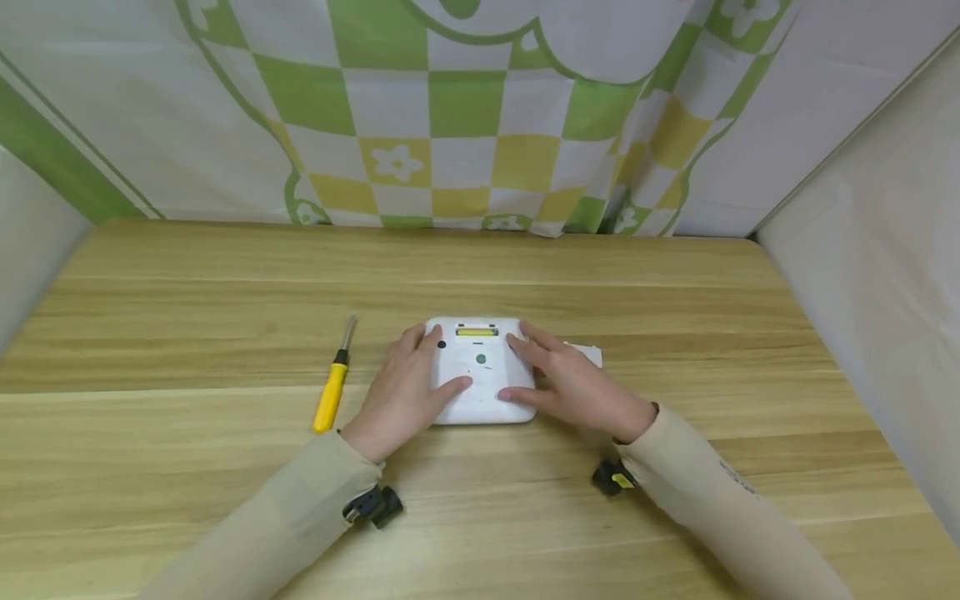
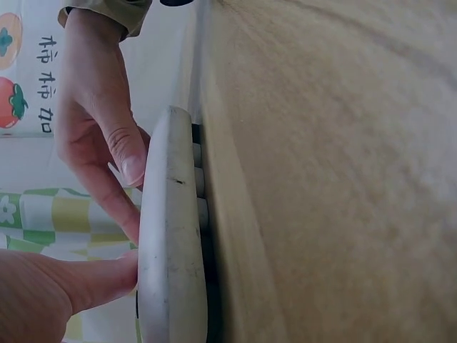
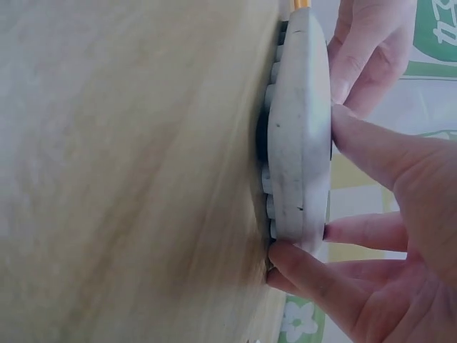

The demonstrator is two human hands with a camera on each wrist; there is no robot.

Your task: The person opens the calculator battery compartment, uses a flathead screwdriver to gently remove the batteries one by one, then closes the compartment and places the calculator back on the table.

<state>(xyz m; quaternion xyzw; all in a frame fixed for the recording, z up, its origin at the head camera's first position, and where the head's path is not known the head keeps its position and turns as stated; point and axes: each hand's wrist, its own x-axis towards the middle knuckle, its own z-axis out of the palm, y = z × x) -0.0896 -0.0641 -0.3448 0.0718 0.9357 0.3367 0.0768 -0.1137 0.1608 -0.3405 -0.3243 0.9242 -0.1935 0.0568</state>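
A white calculator (image 1: 480, 400) lies face down on the table, its raised keys (image 3: 273, 71) showing along the underside in the right wrist view. A yellow battery (image 1: 477, 332) sits in the uncovered slot near its far edge. My left hand (image 1: 405, 379) holds the left side, thumb on the back and fingers along the edge. On the opposite side my right hand (image 1: 577, 383) grips the calculator, its thumb on the back and fingertips bent round the far right corner. Partly hidden behind the right hand is a flat white piece (image 1: 588, 354).
A screwdriver (image 1: 330, 396) with a yellow handle lies left of the left hand, tip pointing away. The wooden table (image 1: 187, 333) ends at a green and yellow checked curtain (image 1: 465, 108). A pale wall covering (image 1: 885, 208) borders the right side.
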